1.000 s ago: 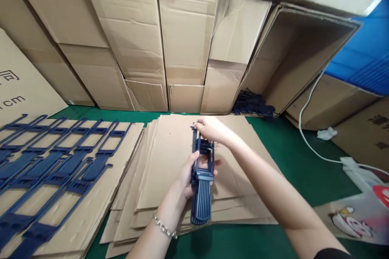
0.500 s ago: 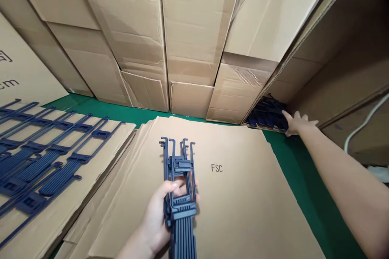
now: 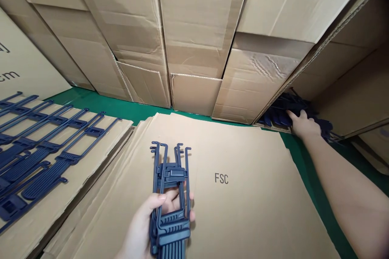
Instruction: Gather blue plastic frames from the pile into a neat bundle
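**Left hand clamped on stacked handles; right hand at the handle pile in the open carton**

The left hand (image 3: 142,230) holds a stack of dark blue plastic handles (image 3: 170,194) above the flattened cardboard sheets (image 3: 243,210). Its grip is closed around the stack's lower middle: thumb across the near face, fingers wrapped behind. The stack stands roughly upright in the view, hooked ends pointing away from the person, ribbed ends running off the bottom edge of the frame.

The right hand (image 3: 304,123) is extended far to the right, arm straight, resting on a pile of loose blue handles (image 3: 279,113) inside an open carton lying on its side (image 3: 349,85). The palm faces down and the fingers lie on the pile; whether this grip is closed on a handle cannot be told from this view.

The cardboard sheets, the top one printed "FSC", lie on the green counter (image 3: 100,103). To the left, a second cardboard sheet (image 3: 75,194) carries rows of blue handles laid flat (image 3: 45,149), side by side and overlapping. A wall of stacked brown cartons (image 3: 188,28) stands behind the work area.
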Demonstrator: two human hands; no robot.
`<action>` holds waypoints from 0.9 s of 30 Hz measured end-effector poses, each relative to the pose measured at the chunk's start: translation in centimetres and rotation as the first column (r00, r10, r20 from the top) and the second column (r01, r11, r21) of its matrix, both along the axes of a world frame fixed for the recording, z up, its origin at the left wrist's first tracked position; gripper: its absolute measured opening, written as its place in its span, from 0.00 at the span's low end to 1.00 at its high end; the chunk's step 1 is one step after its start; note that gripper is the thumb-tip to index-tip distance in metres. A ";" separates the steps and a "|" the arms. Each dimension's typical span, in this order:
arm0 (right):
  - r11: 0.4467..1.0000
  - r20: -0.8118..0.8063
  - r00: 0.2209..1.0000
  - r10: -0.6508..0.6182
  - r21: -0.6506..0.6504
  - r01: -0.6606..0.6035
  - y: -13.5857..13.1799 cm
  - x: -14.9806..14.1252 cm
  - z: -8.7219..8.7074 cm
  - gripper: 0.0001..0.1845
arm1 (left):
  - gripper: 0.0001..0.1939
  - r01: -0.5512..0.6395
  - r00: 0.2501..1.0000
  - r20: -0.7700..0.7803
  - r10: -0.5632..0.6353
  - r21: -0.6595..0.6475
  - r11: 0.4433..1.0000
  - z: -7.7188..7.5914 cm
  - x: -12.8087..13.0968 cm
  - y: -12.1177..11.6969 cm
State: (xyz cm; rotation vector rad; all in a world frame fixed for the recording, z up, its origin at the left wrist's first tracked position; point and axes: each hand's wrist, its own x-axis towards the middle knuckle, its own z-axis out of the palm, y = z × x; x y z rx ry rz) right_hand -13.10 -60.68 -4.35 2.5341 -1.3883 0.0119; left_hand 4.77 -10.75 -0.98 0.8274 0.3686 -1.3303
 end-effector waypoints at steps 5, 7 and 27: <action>0.999 -0.111 0.993 -0.026 0.015 0.028 0.4 0.2 1.6 0.29 | 0.24 -0.007 1.000 0.007 0.006 0.031 1.000 -0.1 0.1 0.1; 1.000 -0.163 0.987 -0.015 0.018 0.018 0.3 0.1 2.7 0.28 | 0.24 -0.006 1.000 0.009 0.006 0.031 1.000 -0.1 0.1 0.0; 0.992 -0.630 0.770 0.100 0.002 -0.127 2.4 -2.6 11.2 0.28 | 0.16 0.058 0.998 0.007 -0.058 -0.078 0.995 0.3 0.2 -0.3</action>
